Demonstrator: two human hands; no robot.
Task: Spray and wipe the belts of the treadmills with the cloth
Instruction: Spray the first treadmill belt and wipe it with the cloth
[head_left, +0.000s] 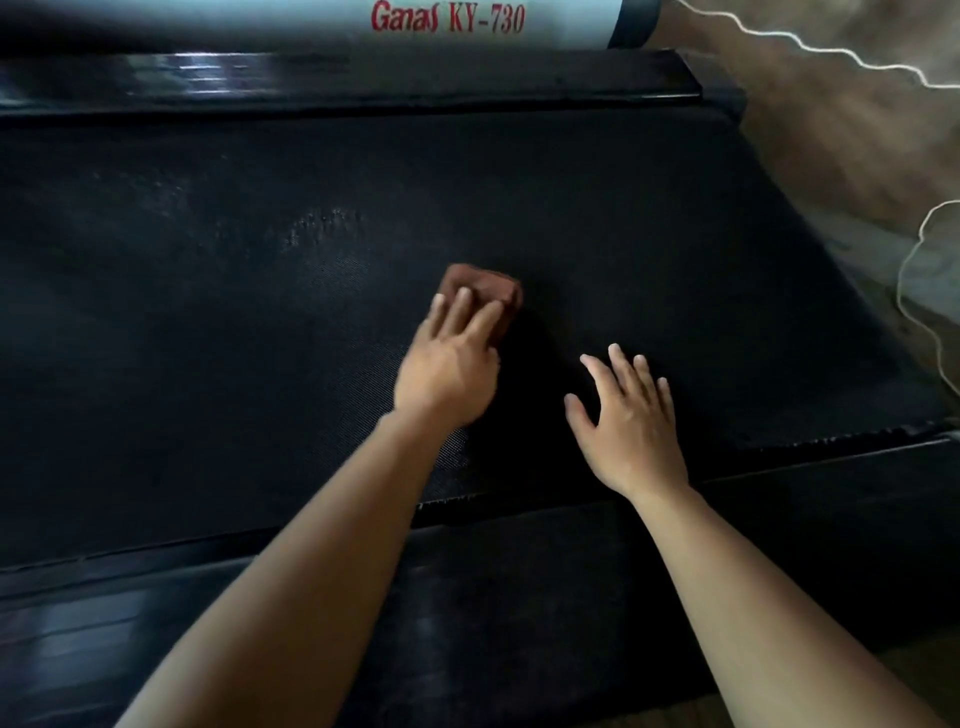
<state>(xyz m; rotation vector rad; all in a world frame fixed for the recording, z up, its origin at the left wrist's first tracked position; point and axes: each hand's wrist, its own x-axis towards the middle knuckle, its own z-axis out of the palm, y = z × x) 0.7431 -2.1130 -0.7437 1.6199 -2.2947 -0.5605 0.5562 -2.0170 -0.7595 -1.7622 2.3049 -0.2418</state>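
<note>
Left hand (447, 364): lies flat, fingers straight and close together, pressing down on the cloth rather than curling round it.
Cloth (483, 286): brown, folded into a small pad. It sits under the left fingertips and pokes out just beyond them, lying on the belt.
Handling: probably soft, light and limp. It would likely bunch or unfold if dragged by one edge.
Where to hold: best a flat palm over the middle of the pad, keeping the folds trapped.
Right hand (628, 421): just right of the left hand, fingers spread and straight, holding nothing. Whether it touches the belt is unclear.
Belt (234, 338): black, finely textured and likely grippy, so the cloth may drag.
Droplets (322, 223): a faint speckled patch beyond the left hand, to its left.
</note>
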